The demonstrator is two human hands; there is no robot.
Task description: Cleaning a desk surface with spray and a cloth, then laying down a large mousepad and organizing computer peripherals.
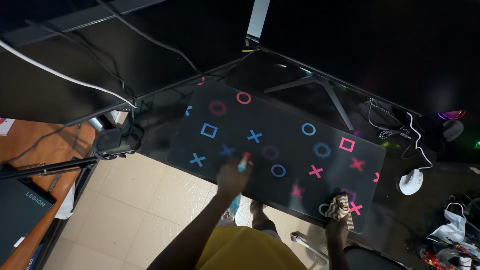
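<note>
Left hand (231, 176) clenched, arm reaching toward 12 o'clock; right hand (338, 220) closed, out at 2 o'clock.

You are standing in what is looking like a home gaming or computer room. A black desk (400, 210) is carrying a large dark desk mat (280, 145) printed with blue and pink circles, crosses and squares, a monitor stand (320, 87) is rising behind it, a white mouse (411, 181) is trailing its cable, coloured lights (452, 115) are glowing at the right, and pale floor tiles (150, 200) are showing below.
</note>
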